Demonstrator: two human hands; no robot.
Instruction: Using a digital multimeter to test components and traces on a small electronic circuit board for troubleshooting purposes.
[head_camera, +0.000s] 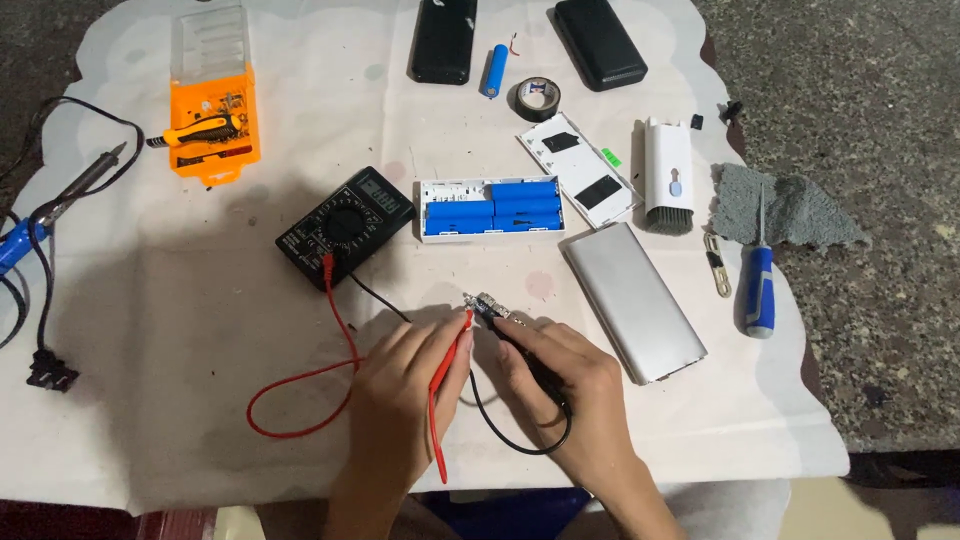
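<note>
My left hand (400, 395) grips a red test probe (448, 370) whose tip touches a small circuit board (492, 308) on the white cloth. My right hand (570, 390) grips a black test probe (520, 352), its tip on the same board. Red and black leads (335, 300) run back to a black multimeter (345, 227) just beyond my hands. A white tray of blue cylindrical cells (490, 209) lies behind the board.
A silver metal casing (632, 300) lies right of my hands. Farther right are a blue-handled screwdriver (756, 290) and grey cloth (790, 205). An orange bit case (213, 110), a soldering iron (80, 185), black power banks (444, 38), loose blue cell (494, 70) and tape roll (537, 97) sit around.
</note>
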